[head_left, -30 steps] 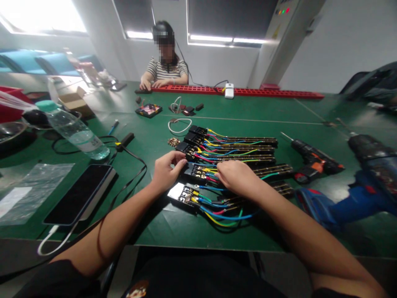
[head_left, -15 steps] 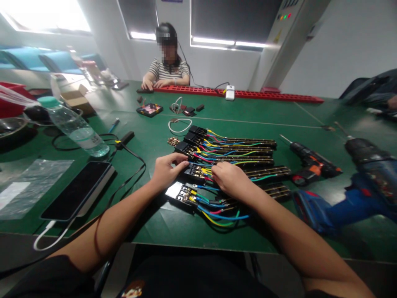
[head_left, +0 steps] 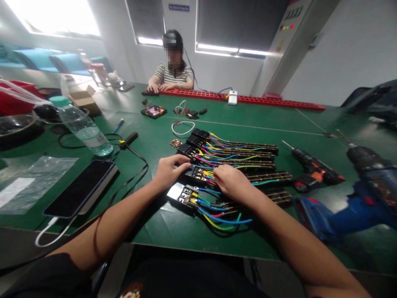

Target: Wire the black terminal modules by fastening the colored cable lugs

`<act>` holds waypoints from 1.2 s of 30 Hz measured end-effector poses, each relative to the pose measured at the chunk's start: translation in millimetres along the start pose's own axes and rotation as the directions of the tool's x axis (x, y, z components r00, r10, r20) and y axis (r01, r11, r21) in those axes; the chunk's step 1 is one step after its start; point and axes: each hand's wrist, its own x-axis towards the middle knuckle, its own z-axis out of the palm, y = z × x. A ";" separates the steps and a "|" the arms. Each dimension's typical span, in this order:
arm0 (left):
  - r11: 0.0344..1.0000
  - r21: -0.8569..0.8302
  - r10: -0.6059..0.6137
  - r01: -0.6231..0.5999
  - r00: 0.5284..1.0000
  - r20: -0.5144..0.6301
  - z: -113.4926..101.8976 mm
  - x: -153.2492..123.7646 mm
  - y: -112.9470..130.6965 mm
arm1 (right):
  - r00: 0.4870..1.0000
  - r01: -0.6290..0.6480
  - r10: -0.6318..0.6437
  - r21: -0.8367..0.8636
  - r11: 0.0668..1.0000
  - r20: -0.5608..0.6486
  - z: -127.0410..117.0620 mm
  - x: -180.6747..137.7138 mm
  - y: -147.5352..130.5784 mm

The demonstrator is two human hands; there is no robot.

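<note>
Left hand (head_left: pixel 169 171) at left end of black module (head_left: pixel 198 176), fingertips on its top edge; grip unclear. Right hand (head_left: pixel 231 182) palm down on same module's right part, fingertips hidden. Near module (head_left: pixel 181 194) just below both hands, its wires (head_left: pixel 226 220) looping toward edge of green table (head_left: pixel 173 236). More modules (head_left: pixel 198 142) in row beyond. Phone (head_left: pixel 79 188) at left, bottle (head_left: pixel 82 126) behind it. Orange drill (head_left: pixel 313 169) and blue drill (head_left: pixel 366 186) at right. Co-worker (head_left: pixel 173 72) sits at far side, by red strip (head_left: pixel 263 100).
</note>
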 end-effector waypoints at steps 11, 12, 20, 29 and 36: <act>0.989 0.025 0.145 -0.145 0.989 -0.017 -1.8 2.1 -0.5 | 0.999 0.016 -0.015 0.035 0.999 -0.042 2.3 -2.6 2.6; 0.990 0.023 0.140 -0.139 0.990 -0.016 -1.5 2.2 -0.8 | 0.999 0.016 -0.014 0.037 0.999 -0.047 2.6 -2.6 3.0; 0.994 -0.003 0.107 -0.107 0.994 -0.020 -0.3 2.7 -2.1 | 1.000 -0.012 0.012 0.035 0.999 0.013 -3.8 0.3 0.9; 0.990 0.014 0.140 -0.139 0.990 -0.023 -1.9 2.4 -1.6 | 0.943 0.037 -0.049 0.042 0.998 0.330 -37.1 22.9 8.9; 0.999 -0.026 0.038 -0.039 0.999 -0.036 -3.3 -1.5 0.6 | 0.937 0.026 -0.016 -0.023 0.999 0.349 -40.6 22.8 -1.6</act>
